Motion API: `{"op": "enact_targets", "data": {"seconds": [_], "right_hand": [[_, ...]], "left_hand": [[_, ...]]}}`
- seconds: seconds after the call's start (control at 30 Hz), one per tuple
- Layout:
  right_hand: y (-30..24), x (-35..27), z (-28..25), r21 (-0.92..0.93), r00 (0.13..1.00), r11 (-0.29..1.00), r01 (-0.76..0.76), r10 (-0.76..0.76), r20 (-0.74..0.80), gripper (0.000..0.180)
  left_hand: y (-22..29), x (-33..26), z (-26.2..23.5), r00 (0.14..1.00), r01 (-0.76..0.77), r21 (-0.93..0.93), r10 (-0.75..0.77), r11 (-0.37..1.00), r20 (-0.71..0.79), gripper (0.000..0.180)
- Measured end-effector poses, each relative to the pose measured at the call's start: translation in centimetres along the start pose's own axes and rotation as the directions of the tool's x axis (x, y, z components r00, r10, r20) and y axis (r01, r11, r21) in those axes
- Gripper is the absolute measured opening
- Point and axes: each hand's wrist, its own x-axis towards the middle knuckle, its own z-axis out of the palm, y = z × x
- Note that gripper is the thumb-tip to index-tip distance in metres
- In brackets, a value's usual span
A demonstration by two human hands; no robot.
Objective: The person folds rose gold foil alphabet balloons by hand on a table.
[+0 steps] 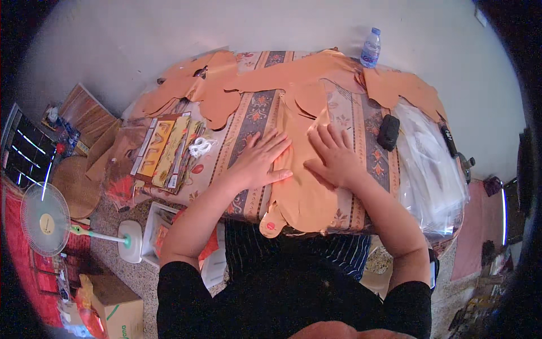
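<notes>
On bench (361, 121) ctr | orange sheet (302, 192) lies flat, near edge | L hand (257, 161) + R hand (333, 158) pressed flat on sheet, fingers spread, gripping nothing | black case (388, 131) right of R hand

Dressed in a black short-sleeved top, the sleeves ending above the elbows and leaving both forearms bare. Below the top, at the near edge of the table, dark cloth with thin pale stripes across the lap. On the right side, by the elbow, a small dark strap or band with a pale blue edge, too blurred to tell what kind. Bare left hand (258, 161) and bare right hand (334, 160), with no rings, gloves or watch to be made out. At the near edge of the view, a rounded orange-brown patch in front of the top, too close and blurred to tell apart.
</notes>
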Motion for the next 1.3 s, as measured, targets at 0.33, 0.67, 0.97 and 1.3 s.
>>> {"op": "enact_targets", "data": {"seconds": [0.33,0.67,0.97,1.3], "right_hand": [[0.8,0.1,2.2,-0.051,0.993,0.998,0.031,-0.037,-0.113,0.075],[0.8,0.1,2.3,-0.096,0.988,0.995,0.033,-0.046,-0.147,0.074],[1.0,0.2,2.6,-0.104,0.978,0.993,0.047,-0.067,-0.199,0.074],[0.9,0.2,2.5,-0.127,0.986,0.991,0.048,-0.068,-0.152,0.074]], "left_hand": [[-3.9,3.4,0.9,0.994,0.073,-0.068,-0.078,0.995,-0.075,0.069],[-5.3,7.2,0.3,0.976,0.217,0.010,-0.217,0.976,-0.022,0.064],[-3.5,5.5,0.7,0.989,0.146,0.013,-0.146,0.989,0.033,0.063],[-3.2,3.5,0.9,0.986,0.125,-0.259,-0.149,0.958,-0.075,0.064]]}}
